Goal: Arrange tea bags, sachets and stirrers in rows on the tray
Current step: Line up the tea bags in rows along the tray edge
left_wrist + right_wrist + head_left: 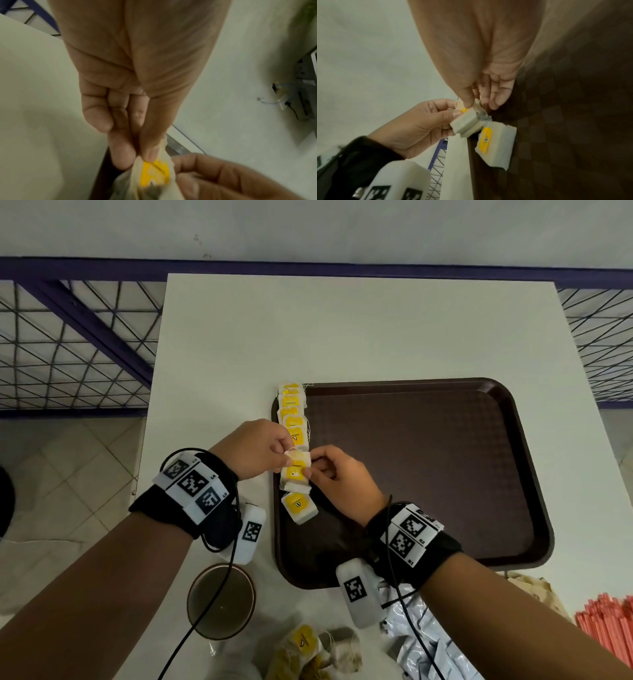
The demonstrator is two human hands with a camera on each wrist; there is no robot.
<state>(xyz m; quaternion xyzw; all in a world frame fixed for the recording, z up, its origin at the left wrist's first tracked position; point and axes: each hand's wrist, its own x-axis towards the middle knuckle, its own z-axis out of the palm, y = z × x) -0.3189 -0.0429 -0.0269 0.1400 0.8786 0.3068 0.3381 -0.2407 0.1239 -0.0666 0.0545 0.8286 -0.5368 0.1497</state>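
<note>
a person's two hands meet over the left edge of a dark brown tray (445,474) that lies on a pale bench (342,330). the left hand (251,451) and the right hand (342,479) both pinch a small stack of tea bags (296,470), white paper with yellow tags. the left fingers (120,155) and thumb nip the stack's far end, and the right fingers (498,94) and thumb grip its right side, so both hands are closed round it. the stack's long axis runs away from the person, in line with the tray's left edge, and it is held just above the tray.

beyond the hands a row of tea bags (293,412) lies along the tray's left rim, one after another, overlapping, yellow tags up, the row pointing straight away from the person. its farthest bag sits at the tray's far left corner. nearer the person, one single tea bag (299,507) lies flat on the tray, tilted a little off the line of the row, just beside the held stack.

at the near edge of the bench sit a loose pile of tea bags (308,652), a heap of grey sachets (411,638), a bundle of red stirrers (609,635) and a round brown cup (221,601). both wrists wear black bands with white marker blocks.
</note>
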